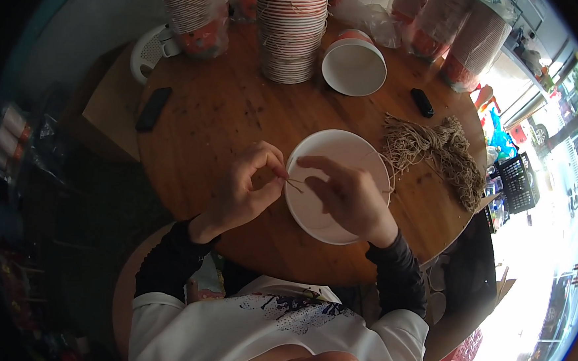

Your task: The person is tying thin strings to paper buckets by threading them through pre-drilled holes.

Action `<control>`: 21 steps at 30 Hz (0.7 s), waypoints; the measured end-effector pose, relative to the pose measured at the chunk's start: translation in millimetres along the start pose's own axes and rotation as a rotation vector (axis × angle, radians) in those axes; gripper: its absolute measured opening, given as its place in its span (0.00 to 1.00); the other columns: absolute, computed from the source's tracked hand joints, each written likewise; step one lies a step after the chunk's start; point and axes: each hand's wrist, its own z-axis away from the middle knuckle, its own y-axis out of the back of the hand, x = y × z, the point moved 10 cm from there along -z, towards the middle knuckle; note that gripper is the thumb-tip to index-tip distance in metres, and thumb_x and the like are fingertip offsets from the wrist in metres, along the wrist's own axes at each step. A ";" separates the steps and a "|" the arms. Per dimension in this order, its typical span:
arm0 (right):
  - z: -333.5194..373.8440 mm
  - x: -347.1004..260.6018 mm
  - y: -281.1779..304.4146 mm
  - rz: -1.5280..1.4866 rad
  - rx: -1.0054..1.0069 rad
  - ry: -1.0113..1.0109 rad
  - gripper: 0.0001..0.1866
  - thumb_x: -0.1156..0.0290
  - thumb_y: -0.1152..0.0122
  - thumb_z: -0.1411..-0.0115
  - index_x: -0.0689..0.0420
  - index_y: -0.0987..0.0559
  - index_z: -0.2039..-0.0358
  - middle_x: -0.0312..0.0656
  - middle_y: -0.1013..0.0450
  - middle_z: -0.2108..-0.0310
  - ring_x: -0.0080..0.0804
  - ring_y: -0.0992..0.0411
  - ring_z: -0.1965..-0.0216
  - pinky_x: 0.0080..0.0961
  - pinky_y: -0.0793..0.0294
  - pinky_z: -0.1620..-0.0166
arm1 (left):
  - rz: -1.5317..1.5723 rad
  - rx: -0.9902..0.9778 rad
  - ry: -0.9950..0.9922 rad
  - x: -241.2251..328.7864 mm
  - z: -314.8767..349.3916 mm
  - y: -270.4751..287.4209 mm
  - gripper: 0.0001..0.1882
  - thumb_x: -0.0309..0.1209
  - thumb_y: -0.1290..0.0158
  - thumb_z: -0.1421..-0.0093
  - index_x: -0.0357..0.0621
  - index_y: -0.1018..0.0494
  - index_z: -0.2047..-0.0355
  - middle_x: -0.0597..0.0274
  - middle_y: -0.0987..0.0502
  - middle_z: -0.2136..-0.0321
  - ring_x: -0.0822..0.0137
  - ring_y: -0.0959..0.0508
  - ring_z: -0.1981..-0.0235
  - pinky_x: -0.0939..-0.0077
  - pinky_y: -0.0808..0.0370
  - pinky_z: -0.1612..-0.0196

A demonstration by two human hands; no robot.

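My left hand pinches a short piece of thin tan string between thumb and fingertips, at the left rim of a white paper bucket. Over the mouth of that bucket hovers my right hand, its index finger stretched toward the left hand and its thumb apart from it. Nothing shows between the right hand's fingers, though its lower fingers are partly hidden. A strand of string also runs along the bucket's right side. Beyond it to the right lies a loose bundle of tan string.
A tall stack of orange and white paper buckets stands at the far side of the round wooden table. Beside it one bucket lies tipped over. Plastic-wrapped stacks line the back. Two black objects lie near the edges.
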 end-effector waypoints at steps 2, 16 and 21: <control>-2.1 7.8 -9.7 -0.151 -0.064 -0.105 0.10 0.74 0.42 0.40 0.60 0.22 0.58 0.48 0.24 0.73 0.37 0.24 0.75 0.28 0.26 0.69 | -0.006 0.005 -0.027 1.8 1.1 -0.5 0.05 0.19 0.47 0.47 0.41 0.31 0.71 0.61 0.29 0.66 0.65 0.27 0.62 0.73 0.31 0.56; -2.9 -14.4 -3.4 -0.155 0.033 0.004 0.04 0.76 0.42 0.43 0.62 0.22 0.69 0.46 0.25 0.78 0.33 0.25 0.77 0.27 0.27 0.71 | 0.233 0.039 0.071 -25.9 12.0 -9.1 0.04 0.21 0.47 0.49 0.42 0.28 0.73 0.60 0.29 0.54 0.62 0.32 0.47 0.70 0.38 0.43; -2.9 -26.2 13.8 -0.124 0.087 0.081 0.03 0.77 0.41 0.44 0.63 0.23 0.70 0.43 0.27 0.78 0.27 0.29 0.78 0.23 0.29 0.73 | 0.226 -0.003 0.099 -31.7 11.4 -5.3 0.04 0.21 0.47 0.50 0.42 0.27 0.73 0.60 0.29 0.54 0.61 0.32 0.47 0.68 0.37 0.43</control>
